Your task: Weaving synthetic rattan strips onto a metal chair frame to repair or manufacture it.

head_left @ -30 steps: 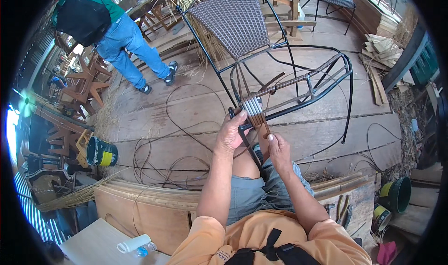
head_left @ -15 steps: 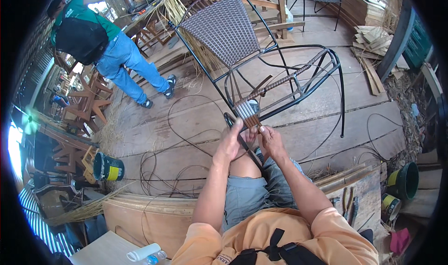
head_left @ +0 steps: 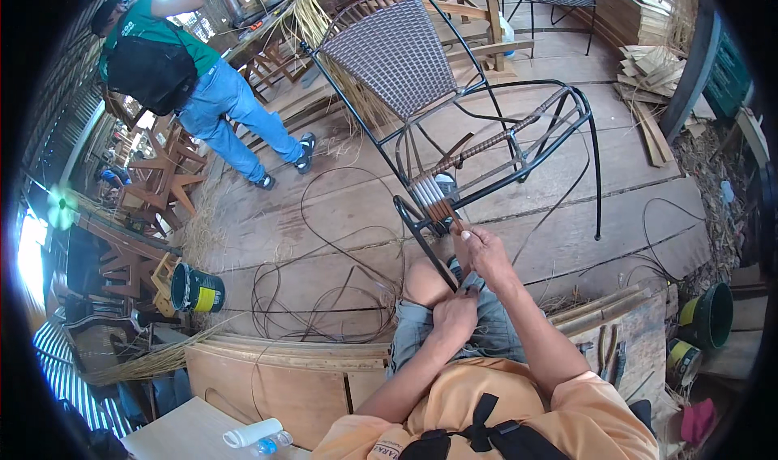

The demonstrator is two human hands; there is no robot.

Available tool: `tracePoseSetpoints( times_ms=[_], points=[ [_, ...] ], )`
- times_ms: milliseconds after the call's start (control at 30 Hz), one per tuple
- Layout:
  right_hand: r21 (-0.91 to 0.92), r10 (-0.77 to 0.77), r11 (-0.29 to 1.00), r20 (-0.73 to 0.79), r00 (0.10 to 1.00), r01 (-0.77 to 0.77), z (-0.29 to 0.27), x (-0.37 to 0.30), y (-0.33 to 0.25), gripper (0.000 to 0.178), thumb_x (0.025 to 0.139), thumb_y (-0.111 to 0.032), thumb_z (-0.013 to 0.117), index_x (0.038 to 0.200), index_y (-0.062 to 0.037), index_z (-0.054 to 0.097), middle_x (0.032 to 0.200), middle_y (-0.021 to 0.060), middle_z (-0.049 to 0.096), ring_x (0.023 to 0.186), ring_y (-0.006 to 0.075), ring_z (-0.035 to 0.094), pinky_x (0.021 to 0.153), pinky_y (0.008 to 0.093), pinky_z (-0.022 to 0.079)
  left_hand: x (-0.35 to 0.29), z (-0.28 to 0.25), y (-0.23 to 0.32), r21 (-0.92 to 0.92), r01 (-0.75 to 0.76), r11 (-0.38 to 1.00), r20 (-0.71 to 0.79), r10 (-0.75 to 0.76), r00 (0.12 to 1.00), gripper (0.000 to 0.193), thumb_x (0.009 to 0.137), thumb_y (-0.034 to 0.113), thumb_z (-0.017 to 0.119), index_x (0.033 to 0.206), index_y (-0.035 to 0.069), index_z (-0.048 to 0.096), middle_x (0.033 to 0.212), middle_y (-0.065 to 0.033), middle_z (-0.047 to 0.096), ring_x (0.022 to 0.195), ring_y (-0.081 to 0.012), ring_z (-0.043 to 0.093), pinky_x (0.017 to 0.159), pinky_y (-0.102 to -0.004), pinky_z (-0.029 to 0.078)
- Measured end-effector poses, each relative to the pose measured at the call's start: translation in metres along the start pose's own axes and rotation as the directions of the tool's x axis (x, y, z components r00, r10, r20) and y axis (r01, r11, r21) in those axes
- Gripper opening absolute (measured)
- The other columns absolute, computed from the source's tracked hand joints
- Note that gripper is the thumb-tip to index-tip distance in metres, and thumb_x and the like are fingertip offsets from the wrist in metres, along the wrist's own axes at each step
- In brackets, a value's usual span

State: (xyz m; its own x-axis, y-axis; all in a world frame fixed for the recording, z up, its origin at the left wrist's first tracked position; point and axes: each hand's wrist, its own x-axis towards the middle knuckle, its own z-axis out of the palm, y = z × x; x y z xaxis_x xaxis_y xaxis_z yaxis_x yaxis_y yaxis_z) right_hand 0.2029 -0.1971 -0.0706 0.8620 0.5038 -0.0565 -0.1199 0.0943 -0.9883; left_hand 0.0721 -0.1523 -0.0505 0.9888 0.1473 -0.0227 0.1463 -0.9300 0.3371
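A black metal chair frame (head_left: 519, 165) leans toward me, its backrest (head_left: 391, 53) woven in grey-brown strands. Brown flat strands (head_left: 436, 209) wrap side by side round the seat's near corner, with a pale banded stretch above them. My right hand (head_left: 489, 259) is closed, thumb and fingers pinching the strands' lower end. Low over my lap, my left hand (head_left: 455, 316) is curled beside the end of the frame's black leg (head_left: 442, 272). What its fingers hold, if anything, is hidden.
Loose strand loops (head_left: 324, 298) lie on the plank floor to the left. A person in a green shirt (head_left: 166, 34) stands at far left. A dark bucket (head_left: 197, 288) sits at left, another bucket (head_left: 707, 316) at right. Pliers-like tools (head_left: 608, 350) rest on the wooden bench beside me.
My left hand has left the wrapped strands and dropped toward my lap. My right hand stays at the strands, slightly lower. The view has shifted a little.
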Motion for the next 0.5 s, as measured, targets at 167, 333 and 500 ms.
tracePoseSetpoints(
  times_ms=[167,333,500],
  points=[
    [-0.168,0.023,0.985,-0.033,0.999,-0.028,0.002,0.021,0.019,0.030,0.090,-0.022,0.047,0.111,-0.0046,0.059,0.100,0.0169,0.062,0.094,0.0271,0.058,0.082,0.0339,0.043,0.021,-0.059,0.014,0.113,-0.171,0.979,0.076,0.163,0.984,0.020,0.083,0.019,0.052,0.093,0.003,0.059,0.080,-0.0165,0.062,0.079,-0.0329,0.061,0.071,-0.0442,0.048],
    [-0.357,-0.043,0.934,-0.077,0.996,0.013,0.003,0.025,0.014,0.036,0.093,-0.029,0.043,0.118,-0.0057,0.055,0.105,0.0217,0.061,0.098,0.0343,0.058,0.084,0.0390,0.044,0.069,-0.137,-0.013,0.007,-0.104,0.995,-0.460,0.095,0.883,0.028,0.083,0.013,0.054,0.108,0.000,0.055,0.109,-0.0194,0.054,0.097,-0.0333,0.055,0.085,-0.0407,0.044],
    [-0.375,-0.091,0.926,-0.105,0.990,0.045,0.011,0.030,0.027,0.040,0.094,-0.032,0.040,0.114,-0.0005,0.054,0.094,0.0227,0.062,0.088,0.0333,0.059,0.081,0.0370,0.044,0.116,-0.150,-0.061,-0.205,-0.190,0.960,-0.573,0.040,0.819,0.031,0.084,0.009,0.048,0.114,0.000,0.051,0.118,-0.0188,0.052,0.107,-0.0346,0.050,0.093,-0.0389,0.040]
  ],
)
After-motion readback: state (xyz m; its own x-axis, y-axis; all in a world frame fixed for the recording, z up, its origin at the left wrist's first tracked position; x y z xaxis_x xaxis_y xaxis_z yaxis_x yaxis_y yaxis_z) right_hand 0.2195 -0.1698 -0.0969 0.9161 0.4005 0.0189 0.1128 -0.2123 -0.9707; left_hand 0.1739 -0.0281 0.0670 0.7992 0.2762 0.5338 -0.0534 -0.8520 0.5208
